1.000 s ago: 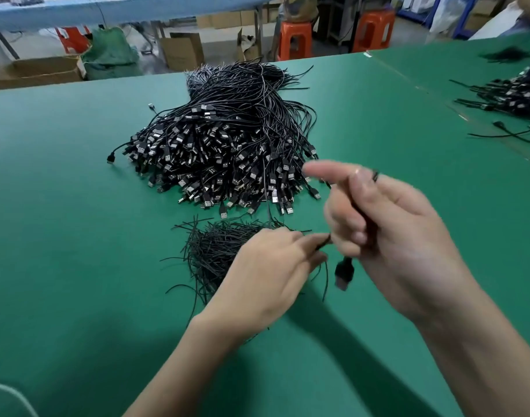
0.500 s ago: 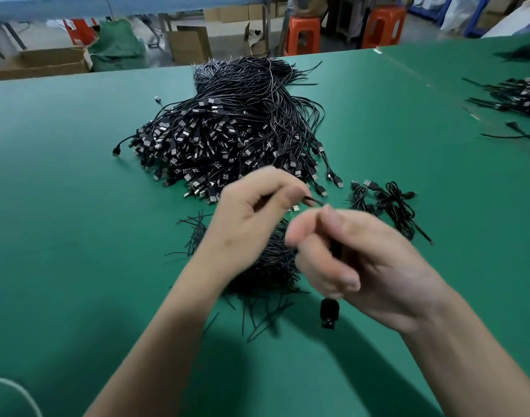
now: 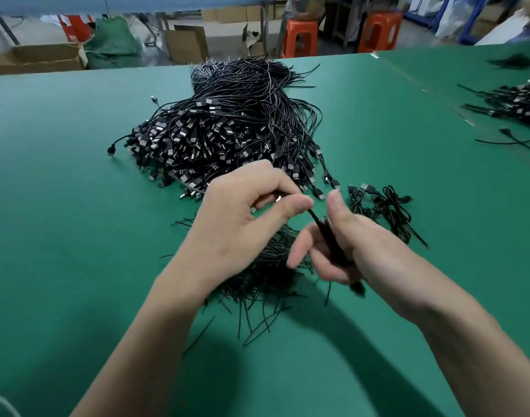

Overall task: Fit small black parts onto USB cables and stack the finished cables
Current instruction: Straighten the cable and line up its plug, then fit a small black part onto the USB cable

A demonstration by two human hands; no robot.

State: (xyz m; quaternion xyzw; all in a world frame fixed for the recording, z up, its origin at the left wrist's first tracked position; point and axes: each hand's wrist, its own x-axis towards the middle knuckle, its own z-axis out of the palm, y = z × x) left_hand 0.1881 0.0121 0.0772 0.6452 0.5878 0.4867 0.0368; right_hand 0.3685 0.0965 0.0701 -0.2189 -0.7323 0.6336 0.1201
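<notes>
Between left hand [image 3: 245,219] and right hand [image 3: 366,251], thin black cable [image 3: 318,223]

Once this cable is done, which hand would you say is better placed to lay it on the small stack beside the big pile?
Probably the right hand: it grips the cable, and the small stack lies just beyond it, while the left hand only pinches the cable's end.
</notes>
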